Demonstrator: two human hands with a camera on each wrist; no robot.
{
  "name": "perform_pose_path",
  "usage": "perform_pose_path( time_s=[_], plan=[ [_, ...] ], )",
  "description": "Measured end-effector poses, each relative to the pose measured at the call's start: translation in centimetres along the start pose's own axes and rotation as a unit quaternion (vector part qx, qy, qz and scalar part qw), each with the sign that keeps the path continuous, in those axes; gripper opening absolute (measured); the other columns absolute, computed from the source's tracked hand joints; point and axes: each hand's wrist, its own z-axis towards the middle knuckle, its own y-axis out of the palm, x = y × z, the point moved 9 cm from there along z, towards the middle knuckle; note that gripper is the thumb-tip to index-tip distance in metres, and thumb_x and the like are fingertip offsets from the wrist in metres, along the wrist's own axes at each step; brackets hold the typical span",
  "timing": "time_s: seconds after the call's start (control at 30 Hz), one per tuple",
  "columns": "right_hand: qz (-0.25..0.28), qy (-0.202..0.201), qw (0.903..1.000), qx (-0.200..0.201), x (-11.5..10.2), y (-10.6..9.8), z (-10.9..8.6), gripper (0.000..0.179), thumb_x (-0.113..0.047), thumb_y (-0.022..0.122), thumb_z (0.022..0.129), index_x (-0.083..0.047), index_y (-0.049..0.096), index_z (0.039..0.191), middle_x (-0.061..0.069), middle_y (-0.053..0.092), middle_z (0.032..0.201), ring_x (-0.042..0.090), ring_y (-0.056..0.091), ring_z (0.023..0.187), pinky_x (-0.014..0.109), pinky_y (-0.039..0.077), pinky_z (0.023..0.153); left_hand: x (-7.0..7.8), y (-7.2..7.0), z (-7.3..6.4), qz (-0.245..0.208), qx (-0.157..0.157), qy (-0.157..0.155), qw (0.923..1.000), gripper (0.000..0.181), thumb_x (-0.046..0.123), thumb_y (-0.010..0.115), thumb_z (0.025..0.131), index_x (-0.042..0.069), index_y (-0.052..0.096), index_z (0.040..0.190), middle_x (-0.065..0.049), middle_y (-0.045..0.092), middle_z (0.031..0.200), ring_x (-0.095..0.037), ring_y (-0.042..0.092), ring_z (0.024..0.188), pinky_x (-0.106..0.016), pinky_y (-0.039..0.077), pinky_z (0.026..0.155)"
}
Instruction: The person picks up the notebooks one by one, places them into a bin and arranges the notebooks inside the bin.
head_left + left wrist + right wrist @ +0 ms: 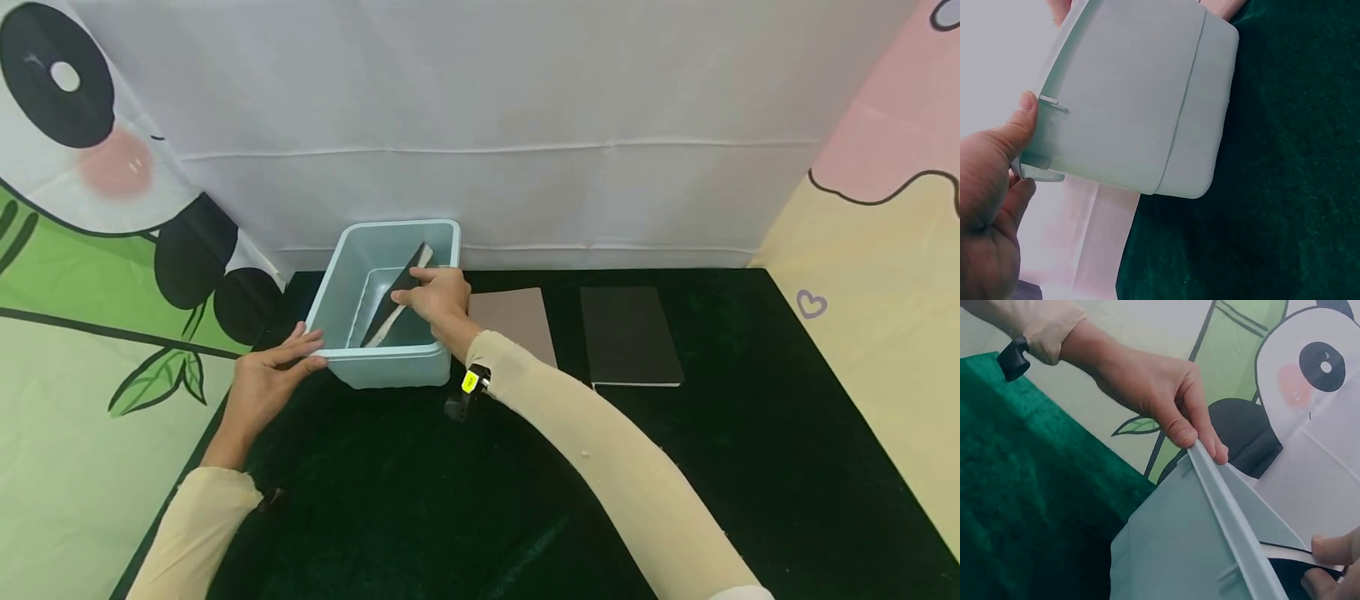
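A light blue plastic bin stands near the back left of the table. My left hand pinches its near left rim corner, thumb on the outside, as the left wrist view shows. Inside the bin, my right hand grips a black-covered notebook by its upper right side. That notebook is tilted on edge, its pale page edges showing, with its lower end near the bin's front wall. In the right wrist view, the right hand's thumb and fingers hold the notebook's edge; most of the notebook is hidden by the bin wall.
Right of the bin lies a beige-pink notebook, partly covered by my right forearm. Farther right a second black notebook lies flat. Dark green cloth covers the table. A white curtain hangs behind, with printed cloth on both sides.
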Motion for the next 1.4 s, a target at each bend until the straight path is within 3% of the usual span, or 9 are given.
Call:
perform_pose_path(
  time_s=[0.17, 0.3, 0.53, 0.63, 0.73, 0.9, 1.03, 1.23, 1.4],
  plan=[
    [-0.046, -0.017, 0.9988, -0.005, -0.3, 0.3, -0.1, 0.043, -0.016, 0.09, 0.08, -0.018, 0.077, 0.121, 0.0, 0.073, 0.124, 0.018, 0.067, 0.114, 0.034, 0.058, 0.09, 0.1, 0.0, 0.0, 0.0, -0.002, 0.001, 1.0, 0.036, 0.022, 0.076, 0.094, 0.006, 0.073, 0.126, -0.008, 0.061, 0.142, -0.013, 0.039, 0.147, -0.043, 0.036, 0.115],
    [-0.088, -0.023, 0.9952, -0.035, -0.5, 0.7, -0.3, 0.041, -0.019, 0.089, 0.082, -0.013, 0.076, 0.121, 0.003, 0.073, 0.125, 0.019, 0.068, 0.111, 0.034, 0.059, 0.089, 0.0, -0.2, 0.1, -0.002, -0.004, -0.003, 1.0, 0.037, 0.021, 0.076, 0.094, 0.005, 0.072, 0.127, -0.009, 0.061, 0.142, -0.013, 0.039, 0.147, -0.047, 0.035, 0.116],
    [-0.116, 0.008, 0.9758, -0.185, -0.2, 2.3, -0.9, 0.053, -0.022, 0.084, 0.088, -0.003, 0.065, 0.133, 0.013, 0.066, 0.132, 0.026, 0.072, 0.109, 0.042, 0.054, 0.101, 0.1, -0.5, 0.0, -0.005, 0.001, 0.001, 1.0, 0.036, 0.019, 0.076, 0.093, 0.004, 0.072, 0.127, -0.01, 0.061, 0.142, -0.014, 0.039, 0.147, -0.044, 0.035, 0.117],
    [-0.093, 0.009, 0.9694, -0.227, -0.6, 2.2, -1.1, 0.053, -0.021, 0.08, 0.091, -0.002, 0.062, 0.137, 0.011, 0.058, 0.144, 0.029, 0.068, 0.118, 0.042, 0.053, 0.104, 0.2, -0.5, 0.1, -0.007, 0.0, 0.002, 1.0, 0.037, 0.019, 0.076, 0.093, 0.004, 0.072, 0.127, -0.01, 0.061, 0.142, -0.015, 0.039, 0.147, -0.046, 0.035, 0.116],
    [-0.031, 0.009, 0.9637, -0.265, -1.3, 1.5, -1.1, 0.053, -0.018, 0.075, 0.095, 0.0, 0.057, 0.142, 0.012, 0.051, 0.152, 0.031, 0.065, 0.124, 0.038, 0.052, 0.104, 0.2, -0.4, 0.2, -0.009, -0.001, 0.0, 1.0, 0.037, 0.019, 0.076, 0.093, 0.004, 0.072, 0.127, -0.01, 0.061, 0.142, -0.014, 0.039, 0.147, -0.05, 0.034, 0.117],
    [0.079, 0.013, 0.9453, -0.316, -2.2, -0.5, -1.1, 0.049, -0.017, 0.067, 0.101, 0.001, 0.054, 0.144, 0.015, 0.056, 0.147, 0.03, 0.061, 0.129, 0.035, 0.054, 0.102, 0.1, -0.3, 0.1, -0.009, 0.001, -0.003, 1.0, 0.037, 0.019, 0.076, 0.093, 0.004, 0.072, 0.127, -0.01, 0.061, 0.142, -0.013, 0.039, 0.147, -0.051, 0.034, 0.116],
    [0.139, 0.002, 0.9349, -0.326, -2.4, -3.2, -1.1, 0.047, -0.02, 0.065, 0.102, 0.001, 0.055, 0.143, 0.016, 0.062, 0.141, 0.031, 0.062, 0.128, 0.038, 0.053, 0.103, 0.1, -0.3, 0.1, -0.012, 0.002, -0.003, 0.9999, 0.037, 0.019, 0.076, 0.093, 0.004, 0.072, 0.127, -0.01, 0.061, 0.142, -0.014, 0.039, 0.147, -0.053, 0.033, 0.116],
    [0.186, -0.023, 0.9241, -0.333, -1.9, -7.1, -1.0, 0.047, -0.021, 0.055, 0.107, 0.001, 0.049, 0.148, 0.022, 0.059, 0.143, 0.04, 0.054, 0.134, 0.044, 0.051, 0.106, 0.3, -0.3, 0.1, -0.01, 0.007, 0.002, 0.9999, 0.037, 0.02, 0.076, 0.094, 0.005, 0.072, 0.127, -0.01, 0.061, 0.142, -0.014, 0.039, 0.147, -0.056, 0.032, 0.116],
    [0.177, -0.046, 0.9269, -0.328, -0.7, -10.3, -0.8, 0.05, -0.024, 0.051, 0.109, 0.001, 0.044, 0.152, 0.024, 0.054, 0.147, 0.04, 0.053, 0.136, 0.042, 0.051, 0.105, 0.3, -0.2, 0.0, -0.009, 0.011, 0.007, 0.9999, 0.036, 0.019, 0.076, 0.093, 0.004, 0.072, 0.126, -0.011, 0.061, 0.141, -0.015, 0.04, 0.146, -0.057, 0.032, 0.116]
  ],
)
